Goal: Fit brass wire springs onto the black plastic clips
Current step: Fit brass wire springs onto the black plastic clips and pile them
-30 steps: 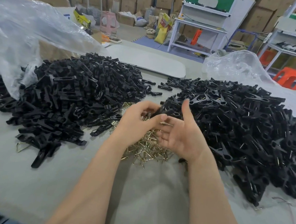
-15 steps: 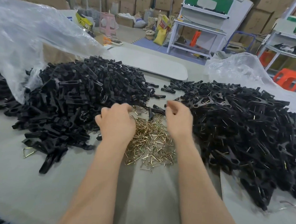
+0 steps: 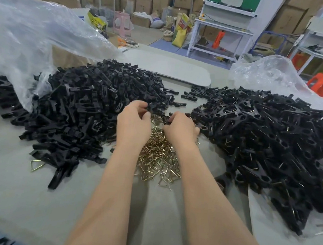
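A heap of brass wire springs lies on the grey table between my forearms. To its left is a big pile of bare black plastic clip halves. On the right is a pile of black clips with wire springs showing on them. My left hand hovers over the far end of the spring heap, its fingers curled round a black clip piece. Beside it, my right hand pinches another black clip piece. The two hands almost touch.
A clear plastic bag drapes over the left pile, and another sits behind the right pile. One loose spring lies at the left pile's near edge. A grey board lies at the far edge. Shelves and cartons stand beyond.
My hands let go of a clip, dropped palms-down over the springs, then each took a black piece at the heap's far end. The view has tilted a little.
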{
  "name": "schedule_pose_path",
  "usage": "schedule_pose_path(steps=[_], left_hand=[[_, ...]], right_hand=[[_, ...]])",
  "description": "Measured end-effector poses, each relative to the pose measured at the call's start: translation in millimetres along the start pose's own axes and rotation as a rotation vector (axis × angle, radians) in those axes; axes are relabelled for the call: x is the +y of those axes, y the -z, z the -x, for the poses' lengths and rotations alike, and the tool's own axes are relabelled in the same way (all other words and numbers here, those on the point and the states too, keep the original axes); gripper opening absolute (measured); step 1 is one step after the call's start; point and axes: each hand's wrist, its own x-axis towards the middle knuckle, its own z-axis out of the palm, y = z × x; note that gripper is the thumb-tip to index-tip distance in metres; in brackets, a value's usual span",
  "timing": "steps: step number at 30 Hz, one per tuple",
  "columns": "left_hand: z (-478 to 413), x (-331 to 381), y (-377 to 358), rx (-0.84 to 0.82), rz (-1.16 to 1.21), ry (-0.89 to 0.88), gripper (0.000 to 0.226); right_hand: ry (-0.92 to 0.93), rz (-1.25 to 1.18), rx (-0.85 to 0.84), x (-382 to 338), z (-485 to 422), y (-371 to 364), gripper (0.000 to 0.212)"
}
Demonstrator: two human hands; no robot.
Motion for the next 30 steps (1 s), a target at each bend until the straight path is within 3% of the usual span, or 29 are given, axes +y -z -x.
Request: schedule_pose_path(steps=[3,5,8,11,18,24,27,30], left_hand=[[2,11,-14,-0.108,0.503,0.178,0.024],[6,15,-25,-0.199,0.797,0.335,0.025],[9,14,-37,-0.288,0.952,0.433,0.018],[13,12,-44,-0.355,0.816,0.327,0.016],[24,9,-47,-0.359,0.465,0.085,0.025],[23,6,-48,-0.360,0.406,0.018,0.025],[21,6,-48,-0.358,0.383,-0.003,0.019],[20,5,-47,-0.362,0.368,-0.022,0.018]], right_hand=[[0.006,-0.119,-0.006,1,2,7,0.029],[-0.003,-0.396,0.055,10,5,16,0.031],[0.032,-0.655,0.226,31,15,31,0.030],[0.045,-0.765,0.313,54,32,29,0.033],[-0.068,-1.215,0.103,53,42,19,0.033],[0.045,-0.968,0.146,49,43,19,0.030],[0.010,-0.995,0.146,48,41,19,0.039],[0.028,-0.960,0.159,49,38,20,0.029]])
